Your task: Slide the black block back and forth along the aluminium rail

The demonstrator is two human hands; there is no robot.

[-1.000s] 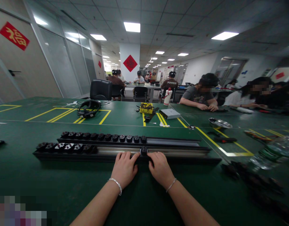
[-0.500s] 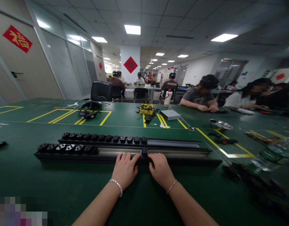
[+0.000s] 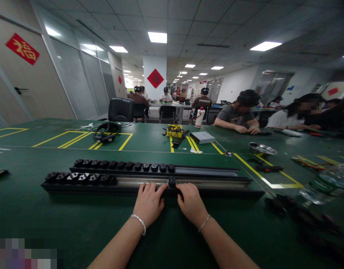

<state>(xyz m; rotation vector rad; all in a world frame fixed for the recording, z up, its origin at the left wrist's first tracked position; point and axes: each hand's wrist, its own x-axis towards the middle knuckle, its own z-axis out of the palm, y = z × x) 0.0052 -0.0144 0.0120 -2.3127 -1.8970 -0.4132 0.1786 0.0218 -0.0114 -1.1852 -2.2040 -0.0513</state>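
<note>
Two long black rails lie side by side on the green table. The near rail [image 3: 217,183] carries several black socket modules [image 3: 79,177] at its left end, and a single black socket module [image 3: 171,182] sits at its middle. My left hand [image 3: 148,203] rests on the near rail with its fingers curled and its index finger against that module's left side. My right hand [image 3: 192,203] is curled against the module's right side. The far rail [image 3: 205,170] holds a row of modules [image 3: 124,165] along its left half.
Headphones [image 3: 106,131], a yellow cable bundle [image 3: 174,130] and a grey box [image 3: 202,137] lie further back on the table. A metal bowl [image 3: 262,148], a plastic bottle [image 3: 323,183] and dark loose parts [image 3: 298,215] are on the right. Several people sit at tables beyond.
Nothing has visibly changed beyond a slight shift of the view; both hands stay at the single module on the near rail.
</note>
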